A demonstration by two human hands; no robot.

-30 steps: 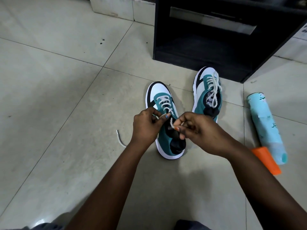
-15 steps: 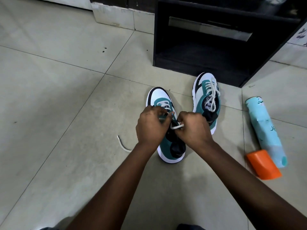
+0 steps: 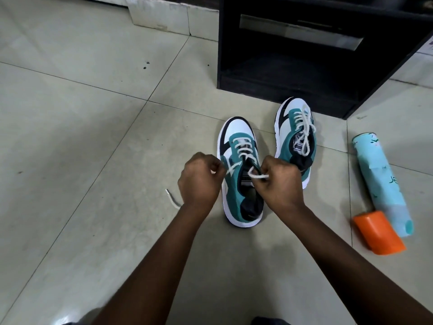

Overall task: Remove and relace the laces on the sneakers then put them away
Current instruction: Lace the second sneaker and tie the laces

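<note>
- My left hand [image 3: 199,181] is curled nearly closed, pinching one end of the off-white flat lace [image 3: 243,148] at the upper eyelets of the near teal, white and black sneaker [image 3: 239,184], which stands on the pale tiled floor [image 3: 93,137]
- My right hand [image 3: 278,181] is closed tight on the other end, a short loop of lace sticking out past my fingers over the tongue
- The far teal and white sneaker [image 3: 295,141] stands just beside it, already laced, its toe close to the black open cabinet [image 3: 304,66]
- The slack tail of lace lying on the floor left of my left wrist could, I think, snag or get pulled through unevenly if I tug hard; a jerk could also tip the shoe
- If my pinch slips, the end may slide back out of the eyelet
- To my right a pale blue cylindrical bottle [image 3: 379,181] lies on its side touching an orange cap [image 3: 377,233]; a wide elbow swing could roll it
- Open floor lies to the left and toward me; the cabinet's lower shelf looks free for the pair
</note>
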